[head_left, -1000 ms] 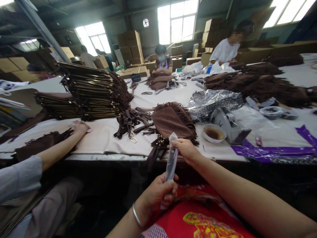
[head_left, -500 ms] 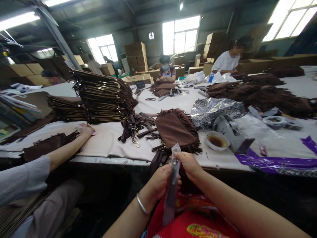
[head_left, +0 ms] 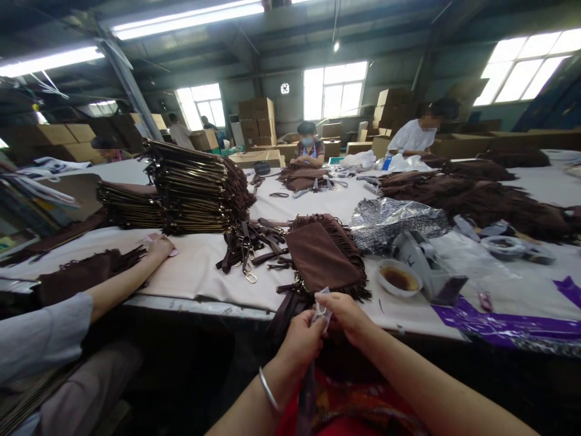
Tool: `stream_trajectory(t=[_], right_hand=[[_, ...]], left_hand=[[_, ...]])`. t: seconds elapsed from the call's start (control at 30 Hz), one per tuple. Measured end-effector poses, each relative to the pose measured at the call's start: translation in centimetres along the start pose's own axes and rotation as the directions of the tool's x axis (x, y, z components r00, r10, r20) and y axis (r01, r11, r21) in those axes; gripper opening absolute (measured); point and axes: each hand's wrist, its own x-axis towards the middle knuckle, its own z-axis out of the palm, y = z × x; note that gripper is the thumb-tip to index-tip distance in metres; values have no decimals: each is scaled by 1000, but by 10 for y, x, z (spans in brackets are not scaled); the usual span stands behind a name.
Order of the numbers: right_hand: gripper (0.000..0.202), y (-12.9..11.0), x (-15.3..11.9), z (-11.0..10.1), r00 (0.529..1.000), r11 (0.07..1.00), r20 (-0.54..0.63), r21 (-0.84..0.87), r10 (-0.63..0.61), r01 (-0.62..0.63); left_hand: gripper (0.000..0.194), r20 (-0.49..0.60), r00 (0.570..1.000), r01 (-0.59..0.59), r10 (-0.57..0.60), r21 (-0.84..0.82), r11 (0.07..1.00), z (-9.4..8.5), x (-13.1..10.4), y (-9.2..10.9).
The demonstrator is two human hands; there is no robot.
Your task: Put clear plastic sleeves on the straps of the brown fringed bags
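Note:
My left hand (head_left: 299, 342), with a silver bangle at the wrist, is closed around a dark strap in a clear plastic sleeve (head_left: 322, 310). The fingers of my right hand (head_left: 347, 315) pinch the sleeve's upper end, close to the left thumb. Below my hands the strap's lower part hangs over my red apron (head_left: 338, 393). Just beyond lies a brown fringed pouch (head_left: 322, 251) on the table edge. Dark straps with metal clips (head_left: 247, 245) lie to its left.
A tall stack of brown zippered pouches (head_left: 195, 188) stands at left. A co-worker's hand (head_left: 160, 247) rests on the table near it. To the right are a bowl of brown liquid (head_left: 399, 277), a grey tape dispenser (head_left: 429, 266) and purple plastic (head_left: 494, 324).
My left hand has moved up along the sleeve to its top end, close to my right hand. The camera view has tilted upward a little.

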Motion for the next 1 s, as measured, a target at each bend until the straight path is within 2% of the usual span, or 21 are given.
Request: stream_trajectory(t=[0.1, 0.17, 0.33, 0.43, 0.5, 0.57, 0.6, 0.63, 0.67, 0.7, 0.73, 0.77, 0.8, 0.83, 0.9, 1.0], right_hand=[[24, 0, 12, 4, 997, 1000, -72, 23, -16, 18], [23, 4, 20, 7, 990, 997, -134, 69, -34, 43], [29, 14, 33, 12, 965, 983, -263, 181, 11, 39], [26, 10, 32, 7, 967, 983, -251, 184, 42, 5], [25, 3, 26, -3, 979, 990, -190, 128, 74, -49], [27, -4, 14, -18, 987, 990, -160, -127, 36, -57], [27, -7, 7, -25, 986, 944, -153, -331, -61, 7], [25, -8, 0, -33, 971, 830, -110, -545, -212, 119], [22, -9, -7, -39, 925, 646, -5, -718, -379, 261], [20, -9, -14, -44, 847, 425, 153, -811, -509, 402], [22, -8, -19, -47, 750, 209, 330, -826, -573, 523], [26, -7, -22, -48, 657, 31, 485, -791, -578, 611], [28, -6, -24, -47, 588, -96, 596, -743, -547, 663], [27, -6, -24, -45, 546, -182, 665, -703, -509, 687], [18, -9, -20, -37, 514, -276, 725, -666, -458, 693], [7, -20, -9, -26, 532, -333, 766, -639, -362, 693]], left_hand=[[24, -104, 990, -76, 98, 199, 977, 7, 1, -6], [23, -139, 981, -96, 134, 253, 963, 9, 2, -11], [28, -146, 985, -74, 93, 133, 988, 10, 1, -18], [34, -131, 990, -43, 46, 28, 999, 6, 0, -16], [36, -131, 991, -16, 13, -18, 1000, 1, 0, -12], [36, -137, 990, 22, -28, -46, 999, -4, -2, -9], [36, -141, 989, 39, -46, -57, 998, -6, -2, -7], [36, -147, 987, 53, -62, -67, 996, -8, -3, -6], [36, -148, 987, 60, -70, -75, 995, -9, -4, -6], [35, -147, 987, 60, -72, -81, 995, -9, -4, -6], [35, -143, 987, 58, -70, -85, 995, -9, -4, -7], [35, -138, 988, 54, -66, -87, 995, -9, -3, -8], [35, -135, 989, 51, -62, -84, 995, -8, -3, -9], [35, -135, 989, 47, -56, -73, 996, -7, -2, -11], [35, -152, 988, 7, -9, -9, 1000, -5, -2, -15], [40, -201, 960, -153, 193, 200, 968, -5, -5, -20]])
